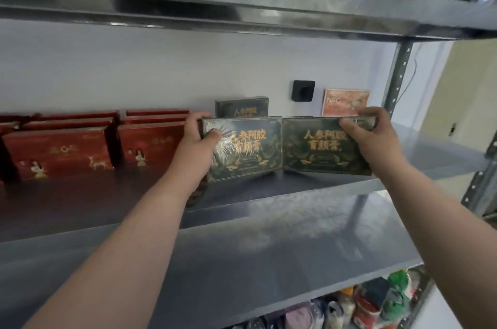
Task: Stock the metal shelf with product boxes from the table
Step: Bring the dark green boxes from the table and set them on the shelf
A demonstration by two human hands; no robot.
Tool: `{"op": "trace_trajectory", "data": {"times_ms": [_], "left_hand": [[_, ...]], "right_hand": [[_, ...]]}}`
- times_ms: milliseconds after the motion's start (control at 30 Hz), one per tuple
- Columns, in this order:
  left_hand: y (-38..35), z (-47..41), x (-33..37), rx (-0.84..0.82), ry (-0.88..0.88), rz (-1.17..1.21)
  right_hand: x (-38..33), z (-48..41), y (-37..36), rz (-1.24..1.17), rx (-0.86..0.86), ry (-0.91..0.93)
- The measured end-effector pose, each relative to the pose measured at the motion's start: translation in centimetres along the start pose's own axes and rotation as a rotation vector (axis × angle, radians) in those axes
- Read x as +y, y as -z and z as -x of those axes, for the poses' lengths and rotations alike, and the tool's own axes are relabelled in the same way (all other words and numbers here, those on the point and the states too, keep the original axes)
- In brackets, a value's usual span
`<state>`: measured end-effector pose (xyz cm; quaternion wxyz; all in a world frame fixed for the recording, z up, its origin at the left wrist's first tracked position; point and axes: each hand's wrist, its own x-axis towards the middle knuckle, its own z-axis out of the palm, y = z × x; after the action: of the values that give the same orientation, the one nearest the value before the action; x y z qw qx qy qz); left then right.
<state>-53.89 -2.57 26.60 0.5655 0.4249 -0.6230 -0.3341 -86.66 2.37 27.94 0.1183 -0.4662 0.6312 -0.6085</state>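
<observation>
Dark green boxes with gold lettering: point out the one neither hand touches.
The dark green box standing alone at the back, by the wall. The left hand grips the front-left box, the right hand the front-right box.

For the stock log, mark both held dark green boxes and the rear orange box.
Left dark green gold-lettered box (250,164): head view, lower front face.
Right dark green gold-lettered box (322,161): head view, lower front face.
Orange printed box (345,102): head view, front face centre.
</observation>
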Motion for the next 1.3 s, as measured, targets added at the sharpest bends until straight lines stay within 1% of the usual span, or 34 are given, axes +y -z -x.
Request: {"op": "trace_trajectory", "data": {"times_ms": [167,267,367,433,467,533,567,600,667,733,833,933,1067,1200,1300], "left_hand": [[-3.4,-3.8,-1.6,-0.031,0.074,-0.126],[-4.9,-5.4,-1.8,-0.050,0.063,-0.211],[-6.0,-7.2,-2.4,-0.070,0.048,-0.292],[-6.6,-8.5,-3.0,-0.056,-0.012,-0.386],[-6.8,-9.1,-3.2,-0.030,-0.081,-0.479],[-7.2,-9.9,-3.3,0.045,-0.276,-0.736],[-7.6,-10.1,-3.3,0.067,-0.375,-0.874],[-8.2,-10.2,-3.1,0.060,-0.435,-1.013],[-9.5,-10.5,-2.9,-0.015,-0.446,-1.235],[-10.7,-10.9,-3.2,-0.061,-0.385,-1.347],[-11.3,-11.8,-3.3,-0.018,-0.325,-1.377],[-11.7,-12.1,-3.8,0.020,-0.277,-1.350],[-11.7,-12.0,-5.3,0.089,-0.318,-1.304],[-11.4,-12.3,-6.3,0.139,-0.317,-1.328],[-11.6,-12.3,-6.7,0.162,-0.317,-1.336]], "right_hand": [[2.2,-3.2,-0.3,-0.030,-0.003,0.060],[3.6,-5.9,-0.5,0.002,-0.081,0.076],[4.7,-8.9,-0.8,0.138,-0.169,0.133],[5.3,-11.0,-1.2,0.250,-0.241,0.185],[5.5,-12.2,-1.5,0.308,-0.264,0.208],[5.8,-14.5,-2.0,0.493,-0.284,0.277],[5.8,-15.5,-2.3,0.618,-0.286,0.345],[5.8,-16.4,-2.7,0.740,-0.291,0.427],[5.3,-17.4,-3.2,0.893,-0.323,0.560],[5.4,-18.1,-3.9,0.980,-0.349,0.645],[5.9,-19.4,-4.9,1.060,-0.393,0.710],[6.2,-21.3,-6.1,1.039,-0.444,0.733],[7.4,-23.4,-7.8,1.157,-0.507,0.810],[8.2,-24.9,-9.1,1.175,-0.466,0.886],[9.1,-25.5,-10.1,1.183,-0.418,0.886]]}}
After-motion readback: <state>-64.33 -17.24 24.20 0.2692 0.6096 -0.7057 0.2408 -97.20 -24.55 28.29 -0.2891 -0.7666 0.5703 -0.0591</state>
